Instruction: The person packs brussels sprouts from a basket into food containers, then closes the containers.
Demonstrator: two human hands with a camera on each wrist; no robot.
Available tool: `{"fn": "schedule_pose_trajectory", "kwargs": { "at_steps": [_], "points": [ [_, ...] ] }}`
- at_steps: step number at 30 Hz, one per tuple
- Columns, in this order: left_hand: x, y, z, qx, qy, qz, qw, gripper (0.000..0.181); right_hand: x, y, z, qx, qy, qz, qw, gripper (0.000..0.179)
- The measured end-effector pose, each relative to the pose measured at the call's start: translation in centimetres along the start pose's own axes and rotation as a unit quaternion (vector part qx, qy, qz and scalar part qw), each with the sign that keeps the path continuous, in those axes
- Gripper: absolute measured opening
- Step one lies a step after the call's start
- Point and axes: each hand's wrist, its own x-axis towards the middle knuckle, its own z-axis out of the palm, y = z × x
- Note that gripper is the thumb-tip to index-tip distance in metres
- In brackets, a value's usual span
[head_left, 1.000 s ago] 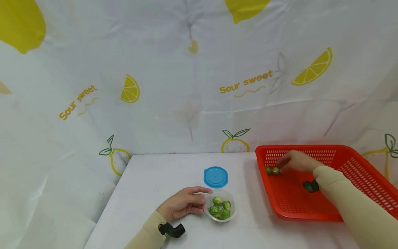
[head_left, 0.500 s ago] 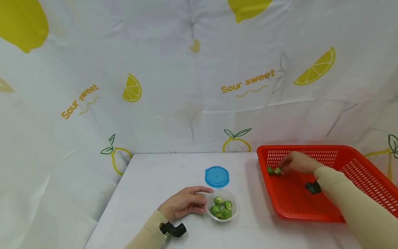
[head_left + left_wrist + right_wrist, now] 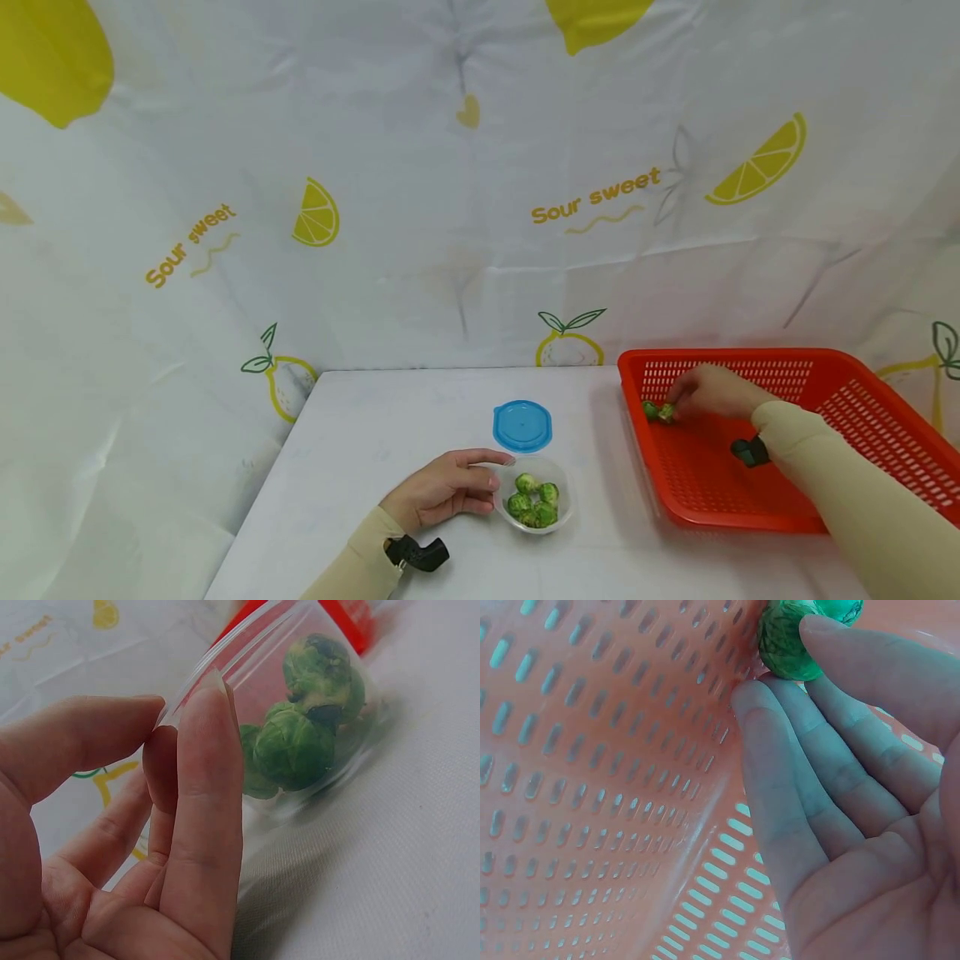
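Observation:
My left hand [image 3: 447,490] holds the rim of a small clear plastic bowl [image 3: 567,502], its fingers and thumb at the bowl's left side. Inside lie several green Brussels sprouts [image 3: 545,512], also visible through the clear wall in the left wrist view. Over in the red basket [image 3: 651,467], my right hand [image 3: 712,392] pinches a Brussels sprout [image 3: 784,641] between thumb and fingertips, low by the perforated wall. A second Brussels sprout [image 3: 649,409] lies just left of it. The far side of the pinched sprout is cut off in the right wrist view.
A blue lid [image 3: 522,427] lies flat on the white table [image 3: 405,417], just behind the bowl. The basket's raised walls surround the right hand. Behind the table hangs a white sheet [image 3: 420,167] printed with lemons.
The right hand's fingers have shifted slightly around the sprout, which looks a little turned. The left hand and bowl keep their place.

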Motion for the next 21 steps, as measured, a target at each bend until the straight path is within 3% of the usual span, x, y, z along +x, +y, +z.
{"fn": "schedule_pose_trajectory", "kwargs": {
  "at_steps": [6,21],
  "points": [
    [-0.06,0.01,0.08,0.000,-0.002,-0.001,1.0000,0.053,-0.25,-0.10,0.07,-0.002,-0.005,0.008,1.0000,0.030],
    [-0.10,-0.06,0.21,0.004,0.006,0.002,1.0000,0.051,-0.87,-0.02,-0.30,-0.007,-0.003,0.016,0.9998,0.026]
  ]
}}
